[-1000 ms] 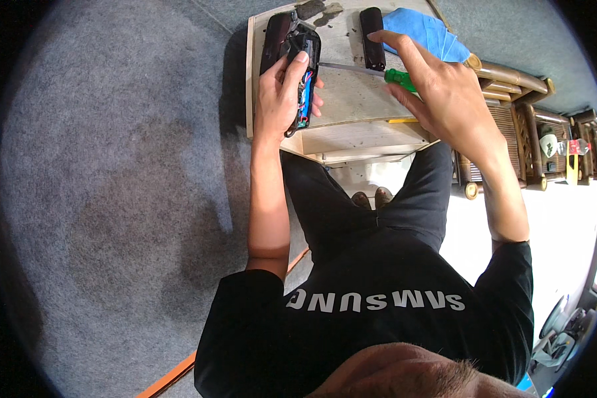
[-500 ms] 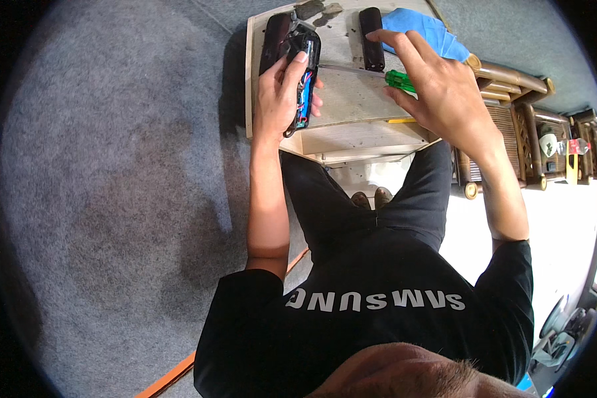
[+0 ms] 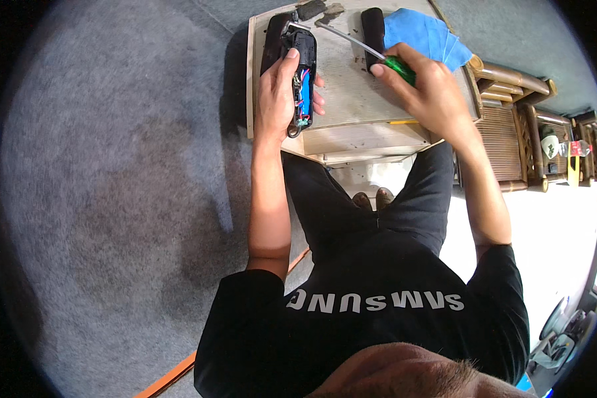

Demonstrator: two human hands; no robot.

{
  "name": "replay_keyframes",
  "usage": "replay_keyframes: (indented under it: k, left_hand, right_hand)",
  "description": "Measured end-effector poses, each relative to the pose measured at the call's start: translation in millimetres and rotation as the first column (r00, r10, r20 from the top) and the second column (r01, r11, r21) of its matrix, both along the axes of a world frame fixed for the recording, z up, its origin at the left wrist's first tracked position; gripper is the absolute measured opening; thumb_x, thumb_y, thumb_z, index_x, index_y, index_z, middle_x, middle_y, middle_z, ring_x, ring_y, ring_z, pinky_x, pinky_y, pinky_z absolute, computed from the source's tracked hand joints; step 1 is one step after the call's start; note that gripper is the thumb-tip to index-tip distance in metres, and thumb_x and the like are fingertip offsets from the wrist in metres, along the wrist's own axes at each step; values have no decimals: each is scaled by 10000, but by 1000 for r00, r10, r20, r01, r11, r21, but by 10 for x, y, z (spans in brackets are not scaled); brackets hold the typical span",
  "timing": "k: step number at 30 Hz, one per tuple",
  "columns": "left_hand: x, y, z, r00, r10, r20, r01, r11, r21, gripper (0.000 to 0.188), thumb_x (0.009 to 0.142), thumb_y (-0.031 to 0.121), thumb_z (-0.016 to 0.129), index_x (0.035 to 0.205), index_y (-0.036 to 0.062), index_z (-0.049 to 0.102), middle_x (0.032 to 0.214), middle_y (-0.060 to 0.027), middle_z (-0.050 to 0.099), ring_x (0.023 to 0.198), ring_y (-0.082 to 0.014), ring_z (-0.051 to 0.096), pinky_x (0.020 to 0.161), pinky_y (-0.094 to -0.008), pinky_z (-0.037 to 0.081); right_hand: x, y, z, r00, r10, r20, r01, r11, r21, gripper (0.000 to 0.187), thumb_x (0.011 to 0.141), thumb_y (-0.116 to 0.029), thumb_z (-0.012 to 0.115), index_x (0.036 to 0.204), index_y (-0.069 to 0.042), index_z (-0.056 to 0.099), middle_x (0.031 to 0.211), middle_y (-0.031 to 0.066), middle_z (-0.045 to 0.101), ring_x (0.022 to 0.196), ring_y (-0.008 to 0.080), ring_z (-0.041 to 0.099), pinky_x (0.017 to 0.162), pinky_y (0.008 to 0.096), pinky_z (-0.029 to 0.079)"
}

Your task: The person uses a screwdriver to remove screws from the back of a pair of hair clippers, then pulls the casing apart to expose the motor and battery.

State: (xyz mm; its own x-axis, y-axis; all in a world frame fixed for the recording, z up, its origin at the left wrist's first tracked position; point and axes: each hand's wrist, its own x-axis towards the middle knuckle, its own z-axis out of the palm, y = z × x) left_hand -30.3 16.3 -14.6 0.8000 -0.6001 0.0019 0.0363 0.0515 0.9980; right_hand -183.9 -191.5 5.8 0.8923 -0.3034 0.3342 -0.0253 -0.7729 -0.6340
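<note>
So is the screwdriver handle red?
No, the screwdriver in the right hand has a green handle, and its metal shaft points toward the opened device in the left hand.

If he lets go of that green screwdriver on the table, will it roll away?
Probably a little. The screwdriver has a rounded green handle and a thin straight metal shaft, so it would likely roll sideways on the flat wooden table. It looks stiff, not bendy. The blue cloth nearby might stop it.
</note>
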Motion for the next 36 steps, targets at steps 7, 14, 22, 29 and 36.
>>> replay_keyframes:
  k: [7, 14, 22, 29, 36]
  left_hand:
    - [13, -21, -23, 1000, -5, -9, 5, 1000, -4, 496, 1099, 465, 523, 1072, -18, 634, 804, -141, 696, 559, -209, 697, 478, -347, 609]
    - [3, 19, -21, 998, -53, 25, 53, 998, -14, 515, 1104, 477, 501, 1130, -13, 655, 802, -107, 682, 536, -168, 670, 462, -315, 587]
    - [-51, 12, 34, 998, -40, 42, 39, 999, 22, 504, 1094, 481, 536, 1114, -11, 644, 802, -89, 673, 539, -172, 675, 465, -309, 586]
    - [-63, 14, 42, 999, -27, 44, 24, 998, 64, 486, 1091, 460, 545, 1105, -13, 657, 778, -85, 673, 530, -168, 668, 457, -302, 577]
    - [-28, 12, -5, 999, -26, 19, 25, 1000, 17, 517, 1076, 492, 574, 1096, -15, 670, 751, -61, 633, 523, -162, 657, 461, -296, 560]
  right_hand:
    - [491, 416, -258, 980, 6, 200, -47, 978, 203, 255, 959, -310, 733, 1070, -83, 695, 776, 200, 731, 779, 437, 728, 687, 516, 563]
    - [669, 529, -344, 974, -14, 226, -8, 996, 94, 215, 951, -326, 735, 986, -115, 709, 696, 150, 713, 731, 396, 731, 673, 511, 575]
    - [631, 577, -382, 951, -33, 309, 77, 988, -130, 232, 917, -291, 736, 937, -78, 645, 662, 158, 695, 654, 371, 731, 599, 480, 579]
    - [626, 561, -321, 965, -49, 257, 46, 999, 19, 317, 892, -306, 750, 945, -13, 642, 688, 222, 695, 697, 425, 732, 637, 521, 585]
    - [647, 548, -387, 948, -32, 317, 34, 999, -1, 292, 912, -277, 736, 941, -11, 621, 685, 228, 689, 697, 430, 728, 643, 523, 579]
